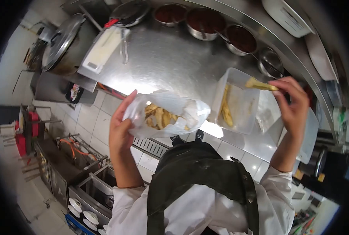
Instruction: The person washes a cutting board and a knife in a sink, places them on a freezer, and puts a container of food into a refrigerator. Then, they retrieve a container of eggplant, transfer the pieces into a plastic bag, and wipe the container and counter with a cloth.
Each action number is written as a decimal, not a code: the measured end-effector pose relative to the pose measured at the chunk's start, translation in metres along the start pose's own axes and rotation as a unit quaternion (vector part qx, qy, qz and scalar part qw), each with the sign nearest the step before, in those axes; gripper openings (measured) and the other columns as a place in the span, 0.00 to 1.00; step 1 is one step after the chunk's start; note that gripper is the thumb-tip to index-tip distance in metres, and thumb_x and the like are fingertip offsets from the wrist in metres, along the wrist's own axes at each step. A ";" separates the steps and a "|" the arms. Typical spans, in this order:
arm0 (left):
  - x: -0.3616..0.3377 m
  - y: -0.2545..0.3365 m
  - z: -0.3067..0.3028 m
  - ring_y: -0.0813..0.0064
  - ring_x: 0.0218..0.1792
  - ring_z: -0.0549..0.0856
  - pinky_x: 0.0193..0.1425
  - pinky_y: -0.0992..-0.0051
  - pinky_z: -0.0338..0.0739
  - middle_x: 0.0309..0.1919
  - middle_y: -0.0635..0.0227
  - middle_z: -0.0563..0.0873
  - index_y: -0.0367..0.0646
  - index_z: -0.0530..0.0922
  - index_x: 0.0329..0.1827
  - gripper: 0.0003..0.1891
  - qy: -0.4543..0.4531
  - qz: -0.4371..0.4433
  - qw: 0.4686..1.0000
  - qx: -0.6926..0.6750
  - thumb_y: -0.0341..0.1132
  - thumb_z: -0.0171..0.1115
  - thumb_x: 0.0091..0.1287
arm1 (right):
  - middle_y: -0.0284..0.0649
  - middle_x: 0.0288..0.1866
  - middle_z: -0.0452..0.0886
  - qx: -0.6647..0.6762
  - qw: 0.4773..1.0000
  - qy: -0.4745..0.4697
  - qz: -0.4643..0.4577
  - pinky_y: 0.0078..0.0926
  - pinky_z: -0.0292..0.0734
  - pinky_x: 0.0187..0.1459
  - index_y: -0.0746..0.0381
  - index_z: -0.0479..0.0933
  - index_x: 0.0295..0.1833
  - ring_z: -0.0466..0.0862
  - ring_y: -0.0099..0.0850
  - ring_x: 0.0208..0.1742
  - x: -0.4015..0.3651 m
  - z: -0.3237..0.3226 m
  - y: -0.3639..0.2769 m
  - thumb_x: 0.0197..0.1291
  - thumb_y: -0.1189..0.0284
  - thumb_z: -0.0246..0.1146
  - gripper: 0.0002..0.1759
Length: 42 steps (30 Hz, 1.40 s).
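Note:
My left hand point(121, 123) grips the rim of a white plastic bag point(190, 105), which hangs open at the table's near edge. Yellow-brown pieces point(162, 118) lie inside the bag. My right hand point(292, 98) pinches one end of a yellowish strip point(260, 84) above the right rim of a clear plastic container point(241, 98). Inside that container a long yellow piece point(226, 105) rests along its left side. The fingers of my right hand are closed on the strip.
Bowls of dark red sauce point(205, 20) stand along the back of the steel table point(158, 58). A white cutting board point(106, 49) and tongs point(124, 49) lie at the left, beside a large lidded pot point(62, 43). A shelf edge runs across the upper right.

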<state>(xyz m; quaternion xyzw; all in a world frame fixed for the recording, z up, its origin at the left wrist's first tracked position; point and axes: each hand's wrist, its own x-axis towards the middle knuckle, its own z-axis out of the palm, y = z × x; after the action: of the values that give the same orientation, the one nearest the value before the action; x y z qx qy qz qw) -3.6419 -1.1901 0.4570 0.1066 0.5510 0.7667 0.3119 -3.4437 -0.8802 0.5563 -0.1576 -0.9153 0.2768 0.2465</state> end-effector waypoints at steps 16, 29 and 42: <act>-0.004 0.005 -0.019 0.79 0.48 0.74 0.53 0.83 0.66 0.49 0.65 0.73 0.36 0.65 0.62 0.34 -0.059 -0.011 0.998 -0.002 0.17 0.42 0.44 | 0.41 0.37 0.74 0.121 0.941 -0.198 -0.247 0.30 0.68 0.42 0.63 0.78 0.37 0.73 0.37 0.41 0.006 0.214 -0.087 0.43 0.81 0.61 0.11; 0.031 0.009 -0.042 0.80 0.39 0.79 0.45 0.85 0.72 0.46 0.60 0.78 0.32 0.64 0.62 0.38 -0.066 0.006 0.998 -0.010 0.18 0.42 0.37 | 0.43 0.32 0.78 -0.037 0.892 -0.423 0.156 0.32 0.73 0.32 0.66 0.74 0.43 0.78 0.38 0.26 -0.002 0.149 -0.030 0.50 0.66 0.64 0.18; 0.032 0.081 0.008 0.88 0.17 0.72 0.21 0.87 0.64 0.15 0.73 0.74 0.37 0.71 0.43 0.14 -0.091 0.092 0.915 0.382 0.17 0.55 0.53 | 0.35 0.34 0.75 0.487 0.839 -0.072 0.230 0.23 0.73 0.31 0.51 0.66 0.52 0.76 0.22 0.34 0.018 0.166 -0.028 0.54 0.76 0.60 0.20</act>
<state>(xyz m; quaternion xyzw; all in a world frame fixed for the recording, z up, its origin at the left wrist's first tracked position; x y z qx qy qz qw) -3.6917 -1.1808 0.5280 0.3367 0.7592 0.5099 0.2244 -3.5520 -0.9664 0.4583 -0.2028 -0.6149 0.7465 0.1536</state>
